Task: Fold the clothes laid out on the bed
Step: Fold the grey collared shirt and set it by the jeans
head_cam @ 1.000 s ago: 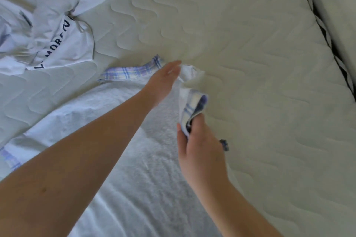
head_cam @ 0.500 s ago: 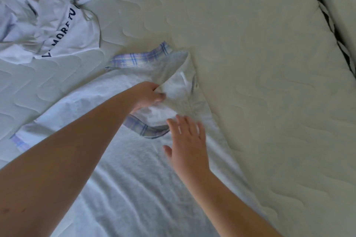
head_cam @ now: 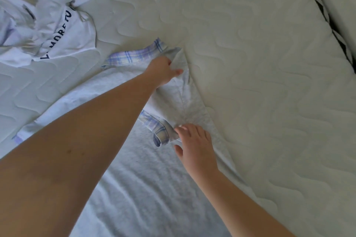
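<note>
A pale grey garment with blue plaid trim lies spread on the quilted mattress. Its right sleeve is folded inward over the body, the plaid cuff lying near the middle. My left hand reaches to the shoulder of the garment and pinches a fold of grey fabric there. My right hand lies flat with straight fingers on the folded sleeve, just right of the cuff. A plaid collar strip shows at the garment's top edge.
A crumpled white T-shirt with dark lettering lies in a heap at the upper left. The bed's right edge has black-and-white piping beside a pale surface at the far right. Bare mattress stretches right of the garment.
A second ago both hands held the sleeve's plaid cuff up; the sleeve now lies folded over the body. My left hand moved up to the shoulder, my right hand flattened onto the sleeve.
</note>
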### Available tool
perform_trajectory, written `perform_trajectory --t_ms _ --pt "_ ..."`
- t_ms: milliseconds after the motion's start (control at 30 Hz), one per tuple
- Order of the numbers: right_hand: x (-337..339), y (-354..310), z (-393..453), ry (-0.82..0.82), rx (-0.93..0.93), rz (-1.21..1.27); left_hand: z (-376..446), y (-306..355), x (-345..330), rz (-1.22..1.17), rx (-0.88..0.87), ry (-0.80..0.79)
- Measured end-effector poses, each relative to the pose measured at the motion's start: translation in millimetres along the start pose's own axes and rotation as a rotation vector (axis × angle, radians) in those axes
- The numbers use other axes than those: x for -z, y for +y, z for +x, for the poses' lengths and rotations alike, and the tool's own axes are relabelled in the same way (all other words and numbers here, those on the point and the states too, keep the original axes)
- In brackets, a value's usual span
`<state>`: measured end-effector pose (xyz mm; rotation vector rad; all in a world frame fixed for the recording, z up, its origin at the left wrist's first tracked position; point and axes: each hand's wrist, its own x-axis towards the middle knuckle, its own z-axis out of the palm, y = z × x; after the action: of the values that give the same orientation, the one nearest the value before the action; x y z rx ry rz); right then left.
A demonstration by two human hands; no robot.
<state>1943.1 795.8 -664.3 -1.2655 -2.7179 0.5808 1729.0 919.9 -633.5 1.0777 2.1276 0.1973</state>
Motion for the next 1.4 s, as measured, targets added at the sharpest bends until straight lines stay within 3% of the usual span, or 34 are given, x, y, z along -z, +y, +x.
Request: perform_trajectory --t_ms 233,367,467,533,667,933,1033,1267,1333,1400 --pt "11.6 41.4 -2.3 0.074 -0.293 -0.028 30.7 26.4 1.2 -0.345 -0.004 -0.008" --pt "22.5 65.4 13.0 -0.082 -0.614 0.19 42.6 34.5 -1.3 -0.427 -0.016 -0.008" --pt "27.7 81.2 25.6 -0.191 -0.728 0.353 48.8 32.9 -5.9 -0.493 0.001 -0.06" --pt "28.7 88.0 31.1 -0.273 -0.735 0.369 51.4 28.8 -6.6 -0.407 0.003 -0.083" --pt "31.4 92.3 38.9 -0.402 -0.708 0.323 53.2 28.1 2.0 0.075 0.059 -0.173" --pt "27.5 95.5 43.2 -0.391 -0.763 0.337 56.1 -5.1 14.5 -0.384 0.145 -0.38" --pt "27.1 98.4 42.3 -0.4 -0.742 0.354 57.8 1.6 14.6 -0.342 0.165 -0.381" --pt "24.7 103.3 37.5 -0.428 -0.684 0.353 64.8 42.0 5.6 0.174 0.052 -0.261" --pt "22.6 104.7 37.3 -0.423 -0.679 0.357 66.6 41.8 2.1 0.124 0.04 -0.21" --pt "21.0 105.1 38.3 -0.419 -0.687 0.359 68.8 36.9 -4.4 -0.074 0.081 -0.182"
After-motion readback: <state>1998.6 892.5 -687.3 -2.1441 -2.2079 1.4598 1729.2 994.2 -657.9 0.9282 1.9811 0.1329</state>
